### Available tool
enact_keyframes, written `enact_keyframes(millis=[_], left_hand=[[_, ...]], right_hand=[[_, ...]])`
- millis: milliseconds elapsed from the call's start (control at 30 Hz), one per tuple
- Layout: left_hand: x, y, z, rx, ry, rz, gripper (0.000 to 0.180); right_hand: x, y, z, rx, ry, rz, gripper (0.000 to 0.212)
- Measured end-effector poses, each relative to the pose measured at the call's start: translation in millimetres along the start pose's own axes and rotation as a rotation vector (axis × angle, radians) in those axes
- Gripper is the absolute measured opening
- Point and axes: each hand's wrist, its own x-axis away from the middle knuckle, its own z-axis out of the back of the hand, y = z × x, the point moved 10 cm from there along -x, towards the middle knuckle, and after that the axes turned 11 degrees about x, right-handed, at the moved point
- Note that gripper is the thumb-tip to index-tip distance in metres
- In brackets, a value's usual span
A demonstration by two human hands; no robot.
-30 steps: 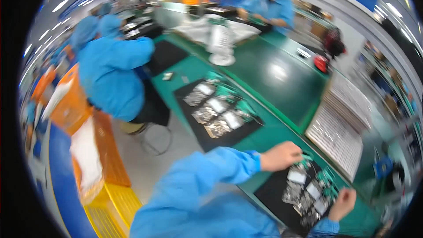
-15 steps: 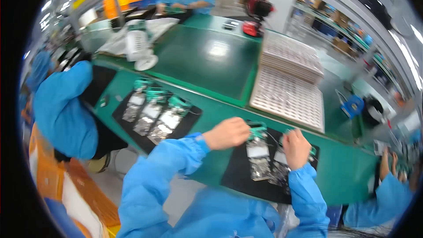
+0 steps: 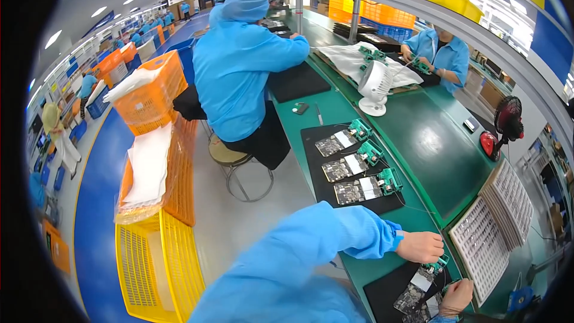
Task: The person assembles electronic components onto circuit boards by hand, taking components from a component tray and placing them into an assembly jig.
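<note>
At the lower right, my left hand [image 3: 422, 246] is closed over the top end of a circuit board [image 3: 414, 290], beside its green fixture [image 3: 438, 263]. My right hand [image 3: 457, 296] is also closed, its fingers curled at the top end of a neighbouring board [image 3: 428, 311]. Whatever either hand pinches is too small or hidden to make out. Both boards lie on a black mat [image 3: 379, 292]. Farther off, a second black mat [image 3: 315, 182] carries three circuit boards [image 3: 350, 191], each with a white label and a green fixture [image 3: 390, 180] at its right end.
White trays [image 3: 478, 257] with rows of small parts stand right of my hands. A white fan [image 3: 375, 88] and a red-and-black fan [image 3: 507, 122] stand across the bench. A co-worker [image 3: 239, 72] sits to the left by stacked orange crates [image 3: 158, 93]; another person [image 3: 439, 54] works opposite.
The view has swung to the left, so the bench and both hands now appear farther to the lower right. Both hands remain at the near boards, still closed.
</note>
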Motion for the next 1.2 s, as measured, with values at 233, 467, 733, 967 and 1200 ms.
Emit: enact_keyframes(millis=[233, 467, 733, 967, 1200], left_hand=[[13.7, -38.8, 14.0, 0.344, 0.242, 0.644, 0.013], [-19.5, 52.7, 43.9, 0.388, 0.069, 0.585, 0.014], [-26.9, 108.7, 9.3, 0.527, -0.038, 0.620, 0.014], [-4.5, 100.2, 6.9, 0.624, 0.070, 0.869, 0.012], [65.7, 33.2, 72.7, 0.355, 0.129, 1.172, 0.010]], right_hand=[[15.1, 24.2, 52.1, -0.370, 0.133, -0.138, 0.014], [34.3, -52.5, 127.2, -0.750, -0.136, -0.010, 0.012], [107.3, -69.3, 115.0, -0.850, -0.239, -0.164, 0.014], [190.5, 25.3, 136.7, -0.808, -0.084, -0.627, 0.009], [424.2, 168.2, 118.2, -0.885, 0.276, -1.455, 0.005]])
